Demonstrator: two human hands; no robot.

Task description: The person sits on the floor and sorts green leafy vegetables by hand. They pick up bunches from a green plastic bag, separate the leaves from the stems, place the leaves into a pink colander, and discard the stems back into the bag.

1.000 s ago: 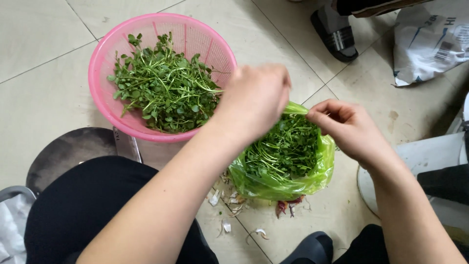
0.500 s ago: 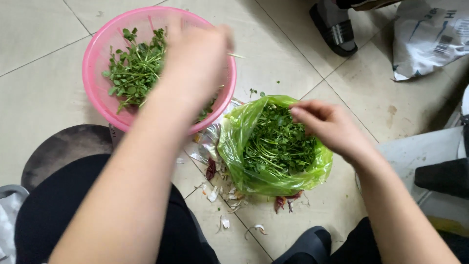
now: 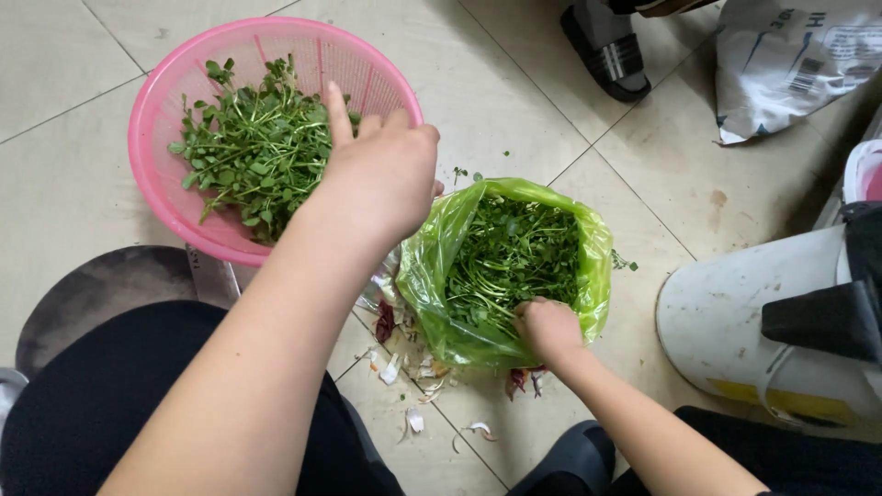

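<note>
While the right hand (image 3: 548, 329) is closed on greens (image 3: 514, 253) inside the green bag (image 3: 439, 276), the left hand (image 3: 381, 174) hovers with loose fingers over the pink basket (image 3: 175, 216); tiled floor (image 3: 514, 83) with scraps (image 3: 404, 367) lies below.

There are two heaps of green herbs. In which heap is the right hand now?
The heap inside the green plastic bag: the right hand reaches into it. The other heap lies in the pink basket, beside the left hand.
</note>
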